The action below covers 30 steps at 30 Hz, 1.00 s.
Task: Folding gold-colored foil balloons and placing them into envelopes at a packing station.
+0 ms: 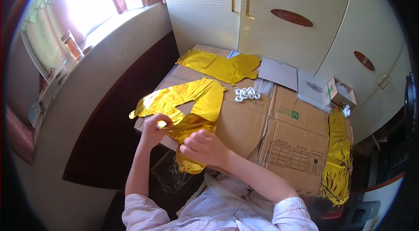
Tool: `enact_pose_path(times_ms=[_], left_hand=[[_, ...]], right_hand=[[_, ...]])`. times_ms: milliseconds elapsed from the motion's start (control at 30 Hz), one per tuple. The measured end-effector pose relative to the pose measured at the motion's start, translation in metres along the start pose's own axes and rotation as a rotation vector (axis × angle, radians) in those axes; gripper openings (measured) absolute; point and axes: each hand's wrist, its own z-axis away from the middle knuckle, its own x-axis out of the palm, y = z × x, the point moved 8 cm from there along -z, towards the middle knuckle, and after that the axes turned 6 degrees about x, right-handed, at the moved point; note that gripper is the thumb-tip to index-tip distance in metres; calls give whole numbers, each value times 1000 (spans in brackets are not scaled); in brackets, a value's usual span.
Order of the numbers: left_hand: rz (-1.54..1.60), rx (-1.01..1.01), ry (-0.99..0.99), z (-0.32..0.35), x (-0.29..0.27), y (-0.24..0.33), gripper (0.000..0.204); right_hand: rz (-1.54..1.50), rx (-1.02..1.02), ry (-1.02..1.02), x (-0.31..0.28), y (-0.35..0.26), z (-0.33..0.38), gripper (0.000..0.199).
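Observation:
A flat, uninflated gold foil balloon [209,104] with an angular hole lies over the near left of the cardboard, its near end creased and hanging past the edge. My left hand [153,131] pinches its foil, with a bright bit showing at the fingertips. Curled closed on the crumpled near part is my right hand [203,147]; its fingertips are partly hidden. A second flat gold foil balloon [218,66] is spread behind it. Several white rings [247,94], perhaps small tape rolls, sit in a cluster to the right.
Cardboard boxes [286,132] form the work surface. Along the right edge lies another gold foil piece [338,161]. A small open box [341,93], a clear plastic sheet [314,89] and a grey-white panel [278,74] stand at the back. Cream cabinets [200,21] rise behind.

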Motion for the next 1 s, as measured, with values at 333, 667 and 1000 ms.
enact_pose_path(times_ms=[333, 667, 1000], left_hand=[[256, -119, 457, -48, -72, -30, 13], [273, -177, 1049, -15, -320, -156, 31], [-315, 306, 1164, -67, -413, 78, 40]], right_hand=[[121, 573, -569, 87, 136, 65, 70], [133, 678, -767, 96, 138, 71, 78], [119, 659, -657, 100, 140, 72, 82]])
